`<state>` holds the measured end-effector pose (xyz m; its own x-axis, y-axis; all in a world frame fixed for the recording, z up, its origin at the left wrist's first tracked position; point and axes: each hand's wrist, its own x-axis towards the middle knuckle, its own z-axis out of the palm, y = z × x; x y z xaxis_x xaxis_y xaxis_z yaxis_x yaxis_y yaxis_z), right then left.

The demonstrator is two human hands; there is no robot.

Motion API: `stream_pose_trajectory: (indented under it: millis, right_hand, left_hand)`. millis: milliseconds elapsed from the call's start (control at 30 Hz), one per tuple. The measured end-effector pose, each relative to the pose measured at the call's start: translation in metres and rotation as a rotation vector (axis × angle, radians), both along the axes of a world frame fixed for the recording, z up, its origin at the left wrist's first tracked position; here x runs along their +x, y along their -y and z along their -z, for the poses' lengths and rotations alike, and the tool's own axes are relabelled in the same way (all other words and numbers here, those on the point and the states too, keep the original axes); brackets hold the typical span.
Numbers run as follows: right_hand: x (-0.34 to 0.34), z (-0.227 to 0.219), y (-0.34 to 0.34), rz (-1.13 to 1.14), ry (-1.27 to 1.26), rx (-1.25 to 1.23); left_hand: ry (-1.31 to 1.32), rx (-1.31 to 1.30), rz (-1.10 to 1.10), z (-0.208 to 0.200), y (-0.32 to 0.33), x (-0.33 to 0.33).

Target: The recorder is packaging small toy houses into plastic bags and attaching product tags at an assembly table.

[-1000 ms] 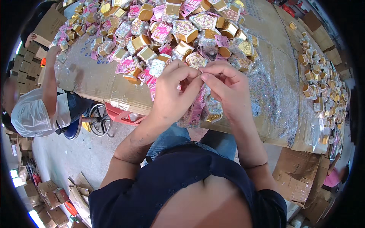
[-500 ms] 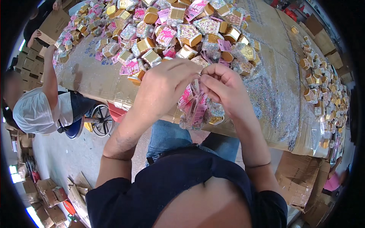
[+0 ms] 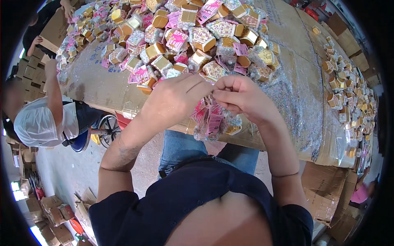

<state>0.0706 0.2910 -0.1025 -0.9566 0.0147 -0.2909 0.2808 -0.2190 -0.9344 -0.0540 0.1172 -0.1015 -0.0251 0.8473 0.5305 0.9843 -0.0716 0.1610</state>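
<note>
My left hand [image 3: 174,98] and my right hand [image 3: 243,98] meet over the table's near edge, fingertips pinched together. Below them, a small bunch of glittery ornaments [image 3: 234,126] with gold bases and pink tags [image 3: 214,124] gathers at the front edge. Its upper end runs up into my fingers, which are closed on it. The back of my left hand hides most of its fingertips. Whatever thin loop or tie lies in the pinch is too small to make out. Just beyond my hands lies a large heap of similar ornaments [image 3: 202,39].
Cardboard [image 3: 111,88] covers the table, with loose glitter [image 3: 293,110] strewn to the right. Another ornament group [image 3: 338,86] lies far right. A person in white [image 3: 39,121] sits at left; another person's hands hold a carton [image 3: 55,28] behind. An open carton [image 3: 324,186] stands lower right.
Both hands have come slightly down and toward me, their fingertips still together above the bunch. The bunch stays almost in place. At the far left, a person's hand has reached toward the heap.
</note>
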Motion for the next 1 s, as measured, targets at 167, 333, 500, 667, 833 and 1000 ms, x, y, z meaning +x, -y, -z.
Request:
stream_pose_trajectory:
  millis: [167, 333, 500, 667, 833, 1000]
  right_hand:
    - [-0.001, 0.011, 0.005, 0.072, -0.173, 0.155]
    - [-0.002, 0.015, 0.024, 0.206, -0.314, 0.365]
    - [-0.001, 0.027, 0.039, 0.370, -0.342, 0.455]
    - [0.006, 0.021, 0.038, 0.364, -0.468, 0.635]
    - [0.010, 0.022, 0.030, 0.262, -0.360, 0.379]
    - [0.015, 0.014, 0.030, 0.354, -0.344, 0.631]
  left_hand:
    - [0.580, -0.061, -0.013, 0.022, -0.002, -0.004]
    - [1.984, -0.042, 0.211, 0.029, 0.003, 0.003]
    - [1.746, 0.424, -0.015, 0.035, -0.016, 0.033]
    - [0.273, 0.464, -0.251, 0.038, -0.012, 0.017]
    - [-0.205, 0.451, -0.288, 0.030, -0.008, 0.013]
    - [-0.421, 0.311, -0.214, 0.026, -0.001, -0.003]
